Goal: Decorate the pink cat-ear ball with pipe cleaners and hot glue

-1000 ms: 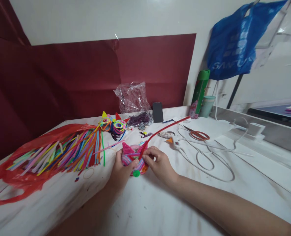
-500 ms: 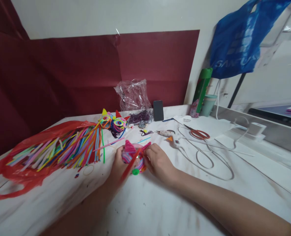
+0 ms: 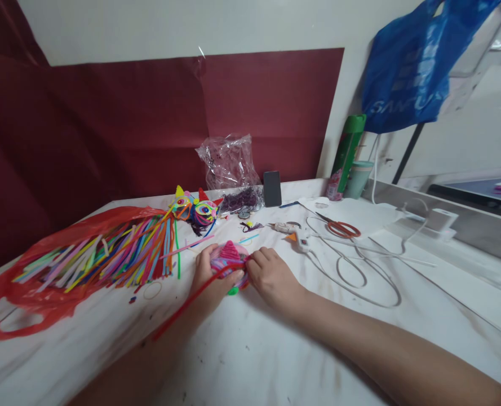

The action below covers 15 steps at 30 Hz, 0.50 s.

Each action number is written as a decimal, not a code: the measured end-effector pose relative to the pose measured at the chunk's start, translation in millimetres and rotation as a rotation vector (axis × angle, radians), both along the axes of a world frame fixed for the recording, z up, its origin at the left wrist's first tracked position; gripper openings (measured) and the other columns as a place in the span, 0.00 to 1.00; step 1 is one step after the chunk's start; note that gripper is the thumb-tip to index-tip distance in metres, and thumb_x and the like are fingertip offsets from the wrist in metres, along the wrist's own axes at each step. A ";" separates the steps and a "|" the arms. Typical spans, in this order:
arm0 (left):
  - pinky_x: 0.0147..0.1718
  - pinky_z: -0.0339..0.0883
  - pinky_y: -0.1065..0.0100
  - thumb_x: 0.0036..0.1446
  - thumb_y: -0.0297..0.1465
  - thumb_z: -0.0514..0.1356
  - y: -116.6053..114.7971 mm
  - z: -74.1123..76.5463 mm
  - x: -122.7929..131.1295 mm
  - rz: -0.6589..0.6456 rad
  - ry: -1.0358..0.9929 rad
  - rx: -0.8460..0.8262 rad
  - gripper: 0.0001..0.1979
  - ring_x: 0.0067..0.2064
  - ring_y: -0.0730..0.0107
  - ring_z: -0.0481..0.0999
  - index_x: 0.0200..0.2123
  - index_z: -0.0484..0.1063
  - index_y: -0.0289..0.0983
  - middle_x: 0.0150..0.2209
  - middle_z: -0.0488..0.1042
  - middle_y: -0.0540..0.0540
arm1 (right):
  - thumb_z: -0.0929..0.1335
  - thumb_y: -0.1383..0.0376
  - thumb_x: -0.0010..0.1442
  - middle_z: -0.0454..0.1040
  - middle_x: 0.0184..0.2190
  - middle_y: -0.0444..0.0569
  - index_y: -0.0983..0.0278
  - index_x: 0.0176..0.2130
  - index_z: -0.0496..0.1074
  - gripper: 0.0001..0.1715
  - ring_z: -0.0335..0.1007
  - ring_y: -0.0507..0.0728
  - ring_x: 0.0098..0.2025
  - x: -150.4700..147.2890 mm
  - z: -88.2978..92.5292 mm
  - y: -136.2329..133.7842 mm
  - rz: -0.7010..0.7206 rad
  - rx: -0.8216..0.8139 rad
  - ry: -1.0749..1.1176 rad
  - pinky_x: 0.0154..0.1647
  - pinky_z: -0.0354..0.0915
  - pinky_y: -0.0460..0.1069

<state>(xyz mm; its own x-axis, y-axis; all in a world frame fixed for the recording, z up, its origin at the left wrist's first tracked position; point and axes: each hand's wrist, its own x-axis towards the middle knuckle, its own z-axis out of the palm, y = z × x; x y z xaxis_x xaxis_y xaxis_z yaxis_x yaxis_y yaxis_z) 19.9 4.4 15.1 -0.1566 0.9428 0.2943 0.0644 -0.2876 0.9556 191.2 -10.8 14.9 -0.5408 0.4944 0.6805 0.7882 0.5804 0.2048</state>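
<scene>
A round pink and purple craft piece (image 3: 228, 255) with a pink pointed ear is held low over the white table. My left hand (image 3: 208, 275) is wrapped round its left side, with the thumb across its front. At the right edge my right hand (image 3: 271, 276) has its fingers pinched on a red pipe cleaner (image 3: 186, 307), which passes over the piece and trails down to the left across my left wrist. A bit of green shows under the piece. Two finished-looking colourful faces (image 3: 205, 212) with ears lie farther back.
Many pipe cleaners (image 3: 127, 254) lie on a red plastic bag (image 3: 60, 301) at the left. Right of my hands are a glue gun (image 3: 303, 239) with its looping cord, and scissors (image 3: 342, 228). A phone (image 3: 272, 189), clear bag (image 3: 229, 163) and green cup (image 3: 359, 179) stand behind.
The craft piece has turned, so one ear shows instead of two. The red pipe cleaner has swung lower and to the left. My left thumb now lies across the front.
</scene>
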 end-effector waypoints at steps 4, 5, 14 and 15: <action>0.50 0.64 0.59 0.34 0.31 0.72 2.2 4.7 1.4 0.067 0.059 -0.016 0.28 0.52 0.54 0.70 0.44 0.71 0.41 0.45 0.73 0.43 | 0.63 0.74 0.66 0.69 0.29 0.52 0.65 0.31 0.72 0.14 0.59 0.60 0.33 -2.5 1.1 -3.4 0.022 0.005 0.008 0.33 0.57 0.53; 0.49 0.64 0.60 0.36 0.32 0.71 3.2 6.1 0.9 0.076 0.065 -0.045 0.27 0.51 0.55 0.71 0.43 0.71 0.40 0.43 0.73 0.44 | 0.63 0.73 0.66 0.70 0.29 0.52 0.65 0.31 0.72 0.13 0.59 0.60 0.33 -3.0 0.7 -3.7 0.030 0.004 0.019 0.33 0.57 0.52; 0.41 0.68 0.63 0.41 0.34 0.67 9.2 3.5 -4.2 -0.016 0.002 -0.140 0.28 0.40 0.62 0.76 0.49 0.69 0.39 0.42 0.75 0.46 | 0.62 0.71 0.68 0.73 0.32 0.52 0.65 0.38 0.72 0.10 0.67 0.59 0.35 -3.6 -13.0 3.4 0.123 -0.119 0.284 0.37 0.64 0.51; 0.41 0.68 0.63 0.41 0.35 0.68 9.1 3.0 -4.2 -0.016 0.004 -0.151 0.29 0.40 0.61 0.76 0.50 0.68 0.39 0.42 0.75 0.46 | 0.62 0.70 0.67 0.74 0.33 0.53 0.65 0.41 0.72 0.09 0.68 0.59 0.37 -3.6 -13.4 3.3 0.133 -0.117 0.288 0.37 0.64 0.51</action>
<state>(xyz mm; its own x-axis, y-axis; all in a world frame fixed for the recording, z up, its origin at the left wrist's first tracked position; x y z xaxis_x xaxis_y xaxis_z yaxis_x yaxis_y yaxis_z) 15.7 13.4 18.1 -0.1403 0.9788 0.1491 0.0650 -0.1412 0.9878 187.6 -7.6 1.5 -0.3994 0.5158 0.7579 0.7197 0.6885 -0.0893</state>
